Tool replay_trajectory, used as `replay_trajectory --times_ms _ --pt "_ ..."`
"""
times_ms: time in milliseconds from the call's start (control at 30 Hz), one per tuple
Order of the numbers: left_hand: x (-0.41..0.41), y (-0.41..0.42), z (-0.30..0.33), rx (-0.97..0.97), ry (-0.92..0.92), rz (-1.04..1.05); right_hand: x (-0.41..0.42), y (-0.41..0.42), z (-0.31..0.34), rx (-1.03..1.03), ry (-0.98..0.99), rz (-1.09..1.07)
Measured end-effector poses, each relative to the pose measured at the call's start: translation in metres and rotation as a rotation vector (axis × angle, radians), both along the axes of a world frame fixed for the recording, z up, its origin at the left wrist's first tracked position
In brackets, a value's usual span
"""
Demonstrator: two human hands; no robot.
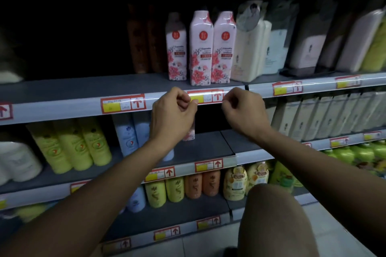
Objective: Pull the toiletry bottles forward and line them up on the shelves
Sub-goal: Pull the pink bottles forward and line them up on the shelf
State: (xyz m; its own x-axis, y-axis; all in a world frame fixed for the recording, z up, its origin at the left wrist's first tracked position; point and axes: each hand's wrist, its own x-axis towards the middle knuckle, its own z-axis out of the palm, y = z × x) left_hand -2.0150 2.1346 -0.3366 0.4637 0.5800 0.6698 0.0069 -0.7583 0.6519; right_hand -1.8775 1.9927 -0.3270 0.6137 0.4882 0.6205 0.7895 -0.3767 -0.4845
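Note:
Three pink floral bottles stand on the upper shelf (pixel 83 89): two at the front edge (pixel 201 48), (pixel 224 46) and one set further back (pixel 176 48). Dark brown bottles (pixel 137 37) stand deep in the shadow to their left. My left hand (pixel 173 115) and my right hand (pixel 242 110) are at the shelf's front strip, fingers curled, pinching the two ends of a red-framed price label (pixel 205 98) just below the pink bottles. Another pink floral bottle (pixel 191 131) shows partly behind my left hand on the middle shelf.
Cream and white bottles (pixel 248 48) fill the upper shelf to the right. The middle shelf holds yellow-green bottles (pixel 71 146) and light blue bottles (pixel 127 135). Yellow and orange bottles (pixel 194 188) line the lower shelf. My knee (pixel 277 221) is raised at the lower right.

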Motion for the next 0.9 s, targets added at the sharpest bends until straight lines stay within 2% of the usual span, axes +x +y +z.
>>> replay_trajectory --times_ms 200,333,500,733,900 --pt "0.020 0.011 0.042 0.069 -0.040 0.042 0.013 0.009 0.036 0.166 0.024 -0.006" --pt "0.044 0.022 0.062 0.097 0.036 0.062 0.030 0.021 0.053 0.198 0.049 -0.047" --pt "0.079 0.035 0.076 0.037 0.098 0.076 0.047 0.034 0.058 0.165 0.090 -0.023" --pt "0.103 0.037 0.073 -0.020 0.018 0.143 0.061 0.066 0.053 0.200 0.047 -0.115" --pt "0.102 0.032 0.075 -0.059 -0.007 0.168 0.061 0.075 0.048 0.228 0.089 -0.155"
